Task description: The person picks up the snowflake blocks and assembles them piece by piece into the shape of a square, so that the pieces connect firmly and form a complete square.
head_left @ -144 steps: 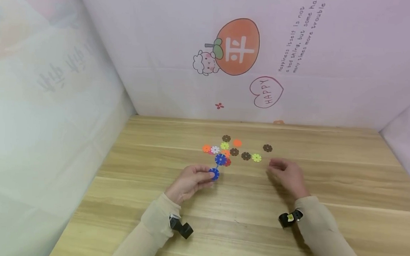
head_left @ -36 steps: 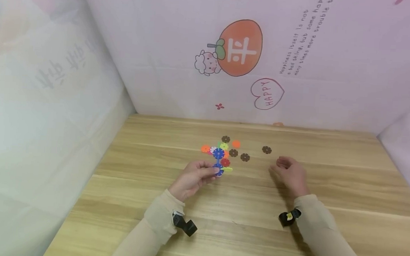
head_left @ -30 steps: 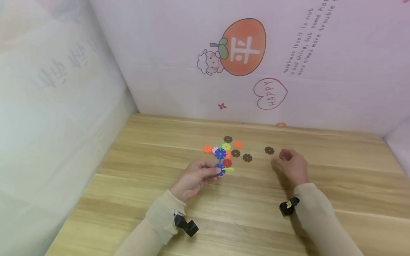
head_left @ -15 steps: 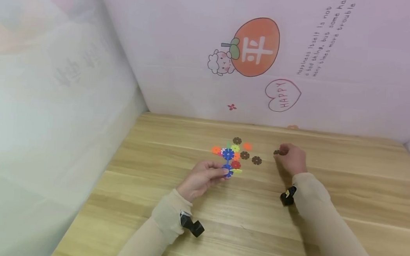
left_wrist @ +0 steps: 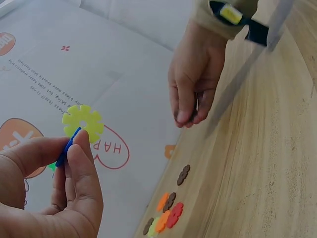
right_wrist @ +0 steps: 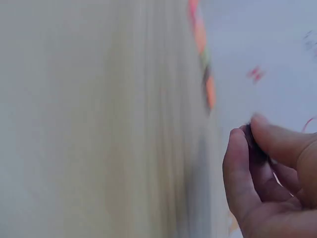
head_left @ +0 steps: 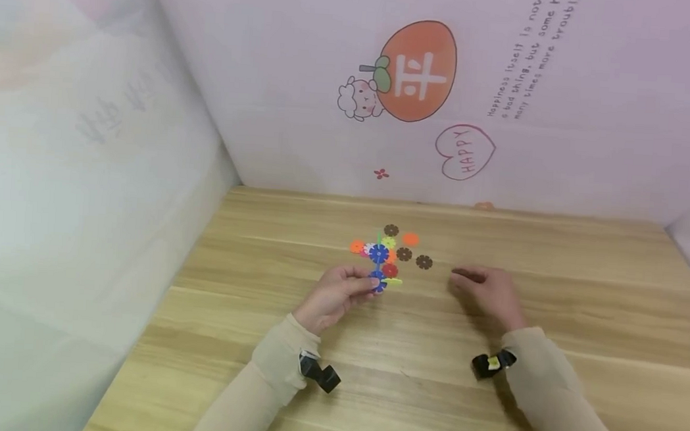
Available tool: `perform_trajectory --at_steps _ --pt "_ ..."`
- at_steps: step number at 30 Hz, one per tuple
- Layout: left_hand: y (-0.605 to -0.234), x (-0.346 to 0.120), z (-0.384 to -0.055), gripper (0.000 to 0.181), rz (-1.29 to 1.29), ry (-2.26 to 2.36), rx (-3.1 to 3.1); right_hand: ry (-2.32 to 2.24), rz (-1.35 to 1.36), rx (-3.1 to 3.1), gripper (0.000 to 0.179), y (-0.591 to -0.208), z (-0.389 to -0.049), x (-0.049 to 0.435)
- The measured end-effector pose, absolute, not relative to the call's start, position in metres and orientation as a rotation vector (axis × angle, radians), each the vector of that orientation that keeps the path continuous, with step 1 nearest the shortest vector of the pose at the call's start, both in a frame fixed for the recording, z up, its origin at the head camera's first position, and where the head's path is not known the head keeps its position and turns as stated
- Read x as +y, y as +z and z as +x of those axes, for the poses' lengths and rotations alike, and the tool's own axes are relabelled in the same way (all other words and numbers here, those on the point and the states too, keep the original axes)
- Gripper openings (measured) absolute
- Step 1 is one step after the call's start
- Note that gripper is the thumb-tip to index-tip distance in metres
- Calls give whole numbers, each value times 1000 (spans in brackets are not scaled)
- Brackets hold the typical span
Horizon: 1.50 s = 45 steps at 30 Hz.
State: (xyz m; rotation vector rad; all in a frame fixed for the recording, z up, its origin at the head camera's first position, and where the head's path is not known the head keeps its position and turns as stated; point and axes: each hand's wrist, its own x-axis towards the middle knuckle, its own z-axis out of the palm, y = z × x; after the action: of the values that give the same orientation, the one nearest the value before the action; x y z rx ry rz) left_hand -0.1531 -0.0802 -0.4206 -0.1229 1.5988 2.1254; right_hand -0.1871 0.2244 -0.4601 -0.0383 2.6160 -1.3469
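Note:
My left hand pinches the lower blue notched disc of a small joined piece. That piece also has a second blue disc above, a yellow disc sticking out sideways and a green part at the top. To the right, above the table, my right hand pinches a dark brown notched disc between thumb and fingers. In the left wrist view the brown disc is mostly hidden by the fingers. The right wrist view is blurred.
Several loose notched discs lie behind the joined piece: brown, orange, red, white and yellow-green. The wooden table meets a printed cloth wall at the back.
A yellow disc and a green part now show on the piece in my left hand. My right hand has picked up the rightmost brown disc and drawn it back toward me.

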Motion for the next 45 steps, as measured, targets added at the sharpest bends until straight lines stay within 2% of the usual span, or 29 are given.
perform_trajectory --at_steps 6,11,20,28,45 --pt "-419 -78 -152 6 -109 2133 1621 -1670 -22 2330 48 -447 -157 204" --pt "-420 -74 -150 8 -99 2124 1622 -1748 15 2294 53 -437 -144 194" --pt "-420 -70 -147 6 -110 2093 1644 -1944 14 2141 41 -433 -137 179" --pt "-421 -70 -148 9 -113 2087 1676 -1973 25 2056 43 -425 -134 171" --pt "-424 -70 -146 9 -59 2086 1666 -2060 76 1985 33 -422 -128 154"
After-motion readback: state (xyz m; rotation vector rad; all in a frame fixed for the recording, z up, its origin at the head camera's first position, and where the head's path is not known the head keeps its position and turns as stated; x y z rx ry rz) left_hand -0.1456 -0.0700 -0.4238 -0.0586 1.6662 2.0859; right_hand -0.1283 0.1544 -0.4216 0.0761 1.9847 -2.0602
